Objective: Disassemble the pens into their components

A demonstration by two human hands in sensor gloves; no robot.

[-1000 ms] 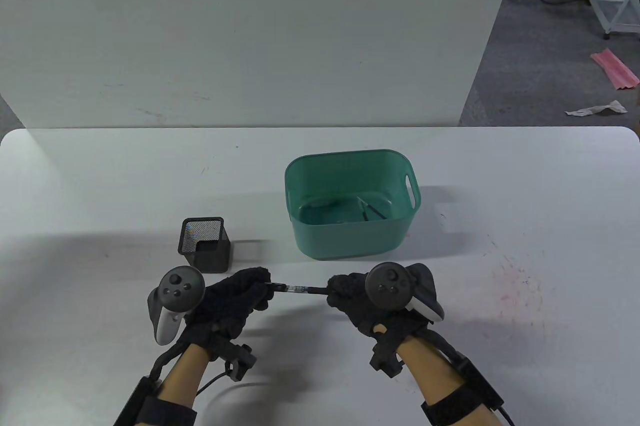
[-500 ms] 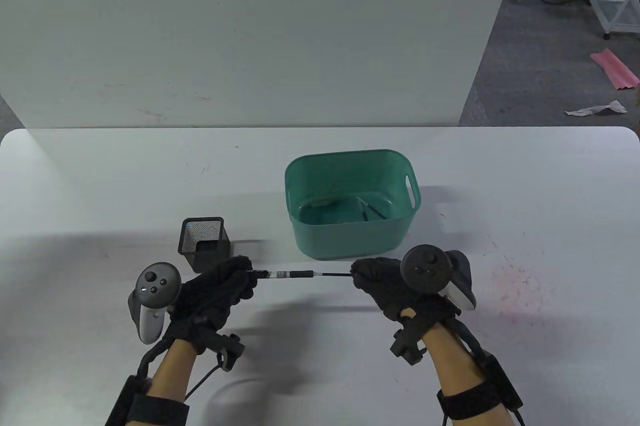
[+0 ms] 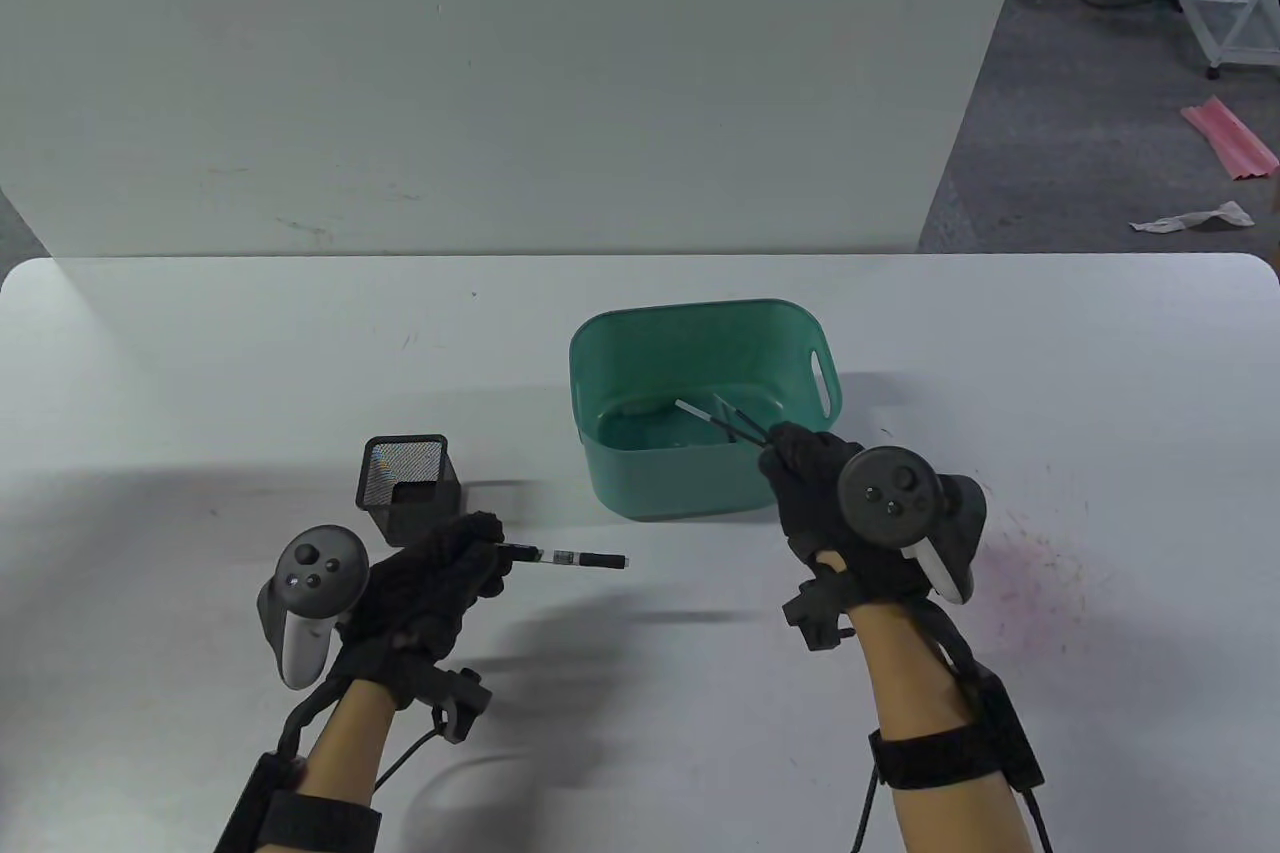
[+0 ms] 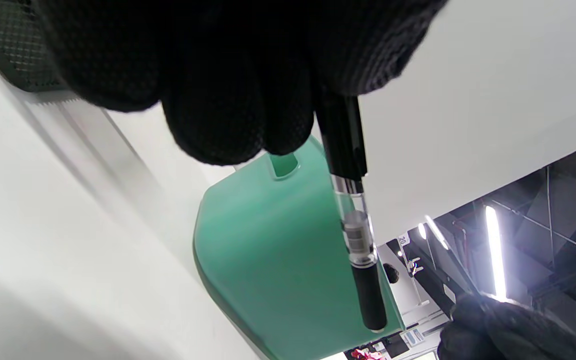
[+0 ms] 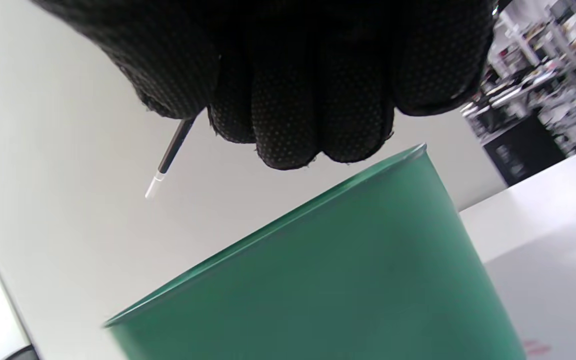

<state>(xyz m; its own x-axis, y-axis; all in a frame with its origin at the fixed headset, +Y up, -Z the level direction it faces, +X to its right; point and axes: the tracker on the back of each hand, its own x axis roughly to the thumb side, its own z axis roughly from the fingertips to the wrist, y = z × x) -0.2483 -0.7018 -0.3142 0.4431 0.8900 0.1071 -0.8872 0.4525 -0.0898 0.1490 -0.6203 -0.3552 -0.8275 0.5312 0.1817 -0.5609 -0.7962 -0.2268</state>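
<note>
Refill (image 3: 712, 420) pinched in right hand (image 3: 815, 483), held over green bin (image 3: 700, 493). Barrel (image 3: 570, 557) gripped by curled left hand (image 3: 435, 583), level above table (image 3: 1100, 373), beside mesh cup (image 3: 410, 483).

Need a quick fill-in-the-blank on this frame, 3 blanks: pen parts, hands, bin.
1. The left hand grips the pen barrel, while the right hand holds the thin ink ____.
2. The right hand holds its part above the ____ plastic bin.
3. The black mesh pen cup stands on the table nearest the ____ hand.

Missing words: refill; green; left
</note>
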